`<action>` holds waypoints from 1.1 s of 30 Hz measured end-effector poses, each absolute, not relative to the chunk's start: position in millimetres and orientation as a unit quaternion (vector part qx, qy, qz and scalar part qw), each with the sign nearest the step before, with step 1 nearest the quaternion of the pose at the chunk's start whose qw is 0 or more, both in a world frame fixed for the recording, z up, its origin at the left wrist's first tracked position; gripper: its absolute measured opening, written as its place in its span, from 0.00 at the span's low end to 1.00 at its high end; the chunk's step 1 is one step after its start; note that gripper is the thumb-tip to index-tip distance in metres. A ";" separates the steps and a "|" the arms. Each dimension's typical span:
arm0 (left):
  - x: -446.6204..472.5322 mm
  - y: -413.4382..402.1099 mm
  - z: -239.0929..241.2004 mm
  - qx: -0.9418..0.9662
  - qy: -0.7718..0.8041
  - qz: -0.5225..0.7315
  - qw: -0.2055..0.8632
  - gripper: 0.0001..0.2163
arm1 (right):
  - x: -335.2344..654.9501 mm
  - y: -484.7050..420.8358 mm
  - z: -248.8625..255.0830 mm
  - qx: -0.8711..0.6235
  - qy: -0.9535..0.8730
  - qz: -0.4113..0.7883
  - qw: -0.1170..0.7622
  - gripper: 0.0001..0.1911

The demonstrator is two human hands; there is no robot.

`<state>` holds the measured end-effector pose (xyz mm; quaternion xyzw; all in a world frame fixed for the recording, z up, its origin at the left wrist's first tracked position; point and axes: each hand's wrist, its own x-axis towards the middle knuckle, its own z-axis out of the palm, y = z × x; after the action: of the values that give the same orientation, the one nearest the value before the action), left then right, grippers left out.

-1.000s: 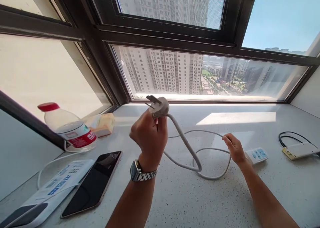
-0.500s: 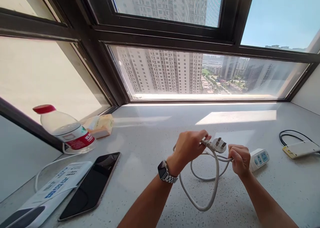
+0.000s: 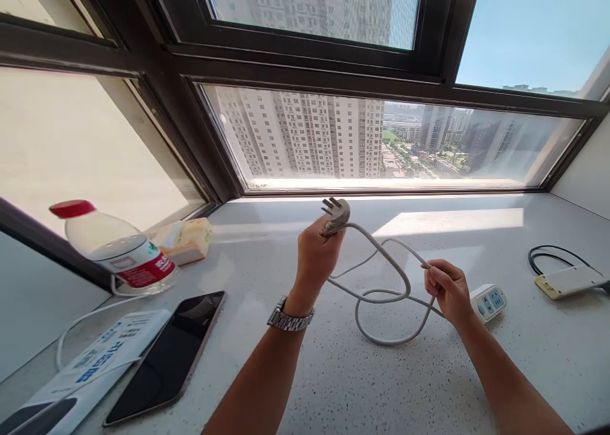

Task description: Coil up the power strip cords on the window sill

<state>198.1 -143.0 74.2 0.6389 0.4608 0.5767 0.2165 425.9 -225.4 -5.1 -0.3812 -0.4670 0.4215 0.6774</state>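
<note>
At the far left edge of the table (image 3: 333, 384), a white printed box (image 3: 102, 359) lies flat, with a dark phone (image 3: 166, 355) face up just beside it. Behind these, a plastic bottle (image 3: 112, 247) with a red cap lies tilted against the window frame, and a small yellow packet (image 3: 185, 241) sits near it by the glass.

Toward the centre, the left hand (image 3: 317, 254), with a metal watch (image 3: 290, 317) at the wrist, is raised above the table and closed around the neck of a grey plug (image 3: 336, 214); the prongs point up and to the left. A white cable (image 3: 381, 295) runs from the plug, loops loosely and partly rests on the table.

The right hand (image 3: 448, 289) is closed on the cable, pinching it between thumb and fingers just above the surface. Just beside that hand, a white power strip (image 3: 488, 300) lies on the table. At the far right, well apart, a flat cream device (image 3: 565, 281) lies with a black cord (image 3: 548, 257) curled behind it.
</note>
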 end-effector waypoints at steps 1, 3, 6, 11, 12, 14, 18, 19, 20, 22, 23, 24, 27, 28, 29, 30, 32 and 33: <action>193.8 -140.8 77.2 0.595 0.460 0.611 0.248 0.11 | 425.4 -224.9 -5.0 -0.373 -0.457 0.450 0.671 0.13; 184.9 -138.3 85.3 0.503 0.457 0.659 0.322 0.12 | 424.7 -224.4 -5.0 -0.355 -0.437 0.502 0.657 0.16; 170.6 -137.4 98.7 0.384 0.436 0.704 0.408 0.13 | 424.7 -224.3 -4.3 -0.323 -0.409 0.568 0.637 0.21; 158.7 -136.1 105.3 0.349 0.419 0.721 0.428 0.13 | 424.1 -224.1 -2.8 -0.301 -0.392 0.632 0.597 0.21; 160.6 -136.5 103.5 0.379 0.428 0.714 0.403 0.12 | 423.7 -224.1 -3.1 -0.308 -0.393 0.633 0.592 0.19; 169.5 -139.7 98.0 0.465 0.457 0.684 0.327 0.11 | 423.0 -224.0 -4.1 -0.325 -0.396 0.630 0.584 0.18; 199.2 -158.3 86.3 0.623 0.528 0.555 0.162 0.09 | 421.9 -225.4 -3.8 -0.345 -0.414 0.642 0.545 0.24; 206.9 -164.8 84.2 0.651 0.536 0.521 0.131 0.07 | 421.6 -226.2 -2.7 -0.350 -0.424 0.646 0.530 0.25; 213.9 -171.5 82.4 0.676 0.537 0.494 0.105 0.07 | 421.2 -227.3 -1.2 -0.354 -0.434 0.650 0.514 0.27; 225.1 -183.4 79.9 0.720 0.515 0.460 0.067 0.09 | 420.2 -229.9 1.7 -0.367 -0.454 0.653 0.483 0.28; 229.0 -188.1 79.0 0.739 0.497 0.450 0.056 0.10 | 419.7 -231.2 2.7 -0.373 -0.465 0.653 0.467 0.27; 231.8 -191.7 78.2 0.757 0.478 0.443 0.049 0.11 | 419.3 -232.4 3.2 -0.379 -0.478 0.652 0.451 0.27; 234.5 -196.1 76.8 0.811 0.419 0.406 0.046 0.11 | 418.4 -234.6 2.2 -0.383 -0.518 0.644 0.413 0.27; 234.3 -196.2 76.5 0.830 0.398 0.387 0.049 0.10 | 418.3 -235.0 1.5 -0.382 -0.527 0.641 0.405 0.27; 234.0 -196.1 76.3 0.849 0.377 0.366 0.051 0.09 | 418.1 -235.3 1.1 -0.382 -0.535 0.638 0.401 0.27; 233.6 -196.0 76.2 0.867 0.356 0.344 0.053 0.08 | 418.1 -235.6 1.1 -0.383 -0.543 0.632 0.399 0.27; 233.5 -196.2 75.9 0.897 0.319 0.299 0.057 0.08 | 418.1 -236.2 2.1 -0.389 -0.557 0.615 0.399 0.27; 233.7 -196.6 75.7 0.910 0.303 0.278 0.060 0.07 | 418.2 -236.6 2.9 -0.393 -0.564 0.607 0.400 0.27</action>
<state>233.7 -196.6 75.7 0.9096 0.3029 0.2781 0.0595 418.2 -236.6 2.9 -0.3925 -0.5635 0.6067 0.4003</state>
